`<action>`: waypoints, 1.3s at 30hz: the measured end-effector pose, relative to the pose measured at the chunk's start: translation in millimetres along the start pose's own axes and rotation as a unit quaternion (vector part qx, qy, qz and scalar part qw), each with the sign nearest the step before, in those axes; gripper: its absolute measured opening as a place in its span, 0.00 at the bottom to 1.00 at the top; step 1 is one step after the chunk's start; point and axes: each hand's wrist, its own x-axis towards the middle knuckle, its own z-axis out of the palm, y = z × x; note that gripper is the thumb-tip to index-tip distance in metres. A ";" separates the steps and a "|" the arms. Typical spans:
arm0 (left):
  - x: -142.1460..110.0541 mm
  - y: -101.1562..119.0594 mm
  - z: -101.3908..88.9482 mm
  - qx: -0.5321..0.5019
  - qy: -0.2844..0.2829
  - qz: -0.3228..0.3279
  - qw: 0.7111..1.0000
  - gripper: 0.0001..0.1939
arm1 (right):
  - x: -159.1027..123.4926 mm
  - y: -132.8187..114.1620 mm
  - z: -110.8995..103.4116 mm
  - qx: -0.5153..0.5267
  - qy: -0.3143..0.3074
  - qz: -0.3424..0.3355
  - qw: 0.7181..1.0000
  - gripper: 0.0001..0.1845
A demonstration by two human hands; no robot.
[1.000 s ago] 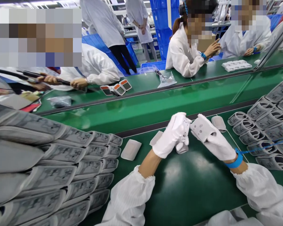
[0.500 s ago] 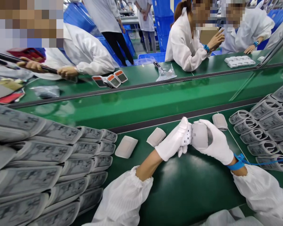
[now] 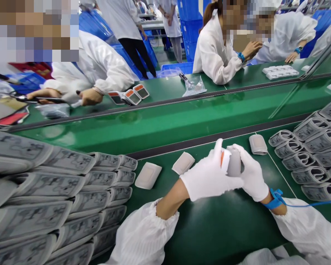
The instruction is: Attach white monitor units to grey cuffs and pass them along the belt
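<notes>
White gloves cover both of my hands, which meet above the green table. My left hand [image 3: 209,176] is closed on a white electronic unit [image 3: 225,161] with an orange strip, seen nearly edge-on. Its lower fingers stretch under a rolled grey wrist cuff [image 3: 234,163]. My right hand [image 3: 252,175] grips that cuff from the right side, pressed up against the unit; whether the two are joined I cannot tell. A blue strap [image 3: 275,200] with a cord circles my right wrist. Rolled cuffs lie nearby: one [image 3: 183,163] just left of my left hand, another [image 3: 257,144] beyond my right.
Stacked rolled cuffs [image 3: 79,180] fill the left side, and more cuffs [image 3: 314,158] are piled at right. A further cuff [image 3: 148,175] lies beside the left stack. Beyond a green channel [image 3: 165,117], co-workers sit at another bench holding units with orange strips [image 3: 132,96] and a white tray [image 3: 280,72].
The unit and cuff have come together between my hands. My left hand has turned, showing the unit's orange strip, and its fingers now reach under the cuff. My right hand has turned the cuff over.
</notes>
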 end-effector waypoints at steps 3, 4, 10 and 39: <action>0.6 2.4 -0.3 0.180 -0.048 0.049 0.981 0.54 | 3.7 -5.5 -4.1 0.046 -0.008 0.067 0.997 0.46; 1.2 3.9 -0.3 0.220 -0.062 0.074 0.971 0.48 | 5.2 -7.5 -6.2 0.060 -0.011 0.075 0.995 0.46; 2.3 9.9 4.4 0.245 -0.002 0.084 0.966 0.41 | 6.6 -7.3 -16.7 0.157 -0.039 0.067 0.985 0.37; 22.7 -13.2 25.1 -0.180 0.063 -0.025 0.981 0.08 | -3.9 8.3 -8.7 0.115 0.027 0.025 0.993 0.24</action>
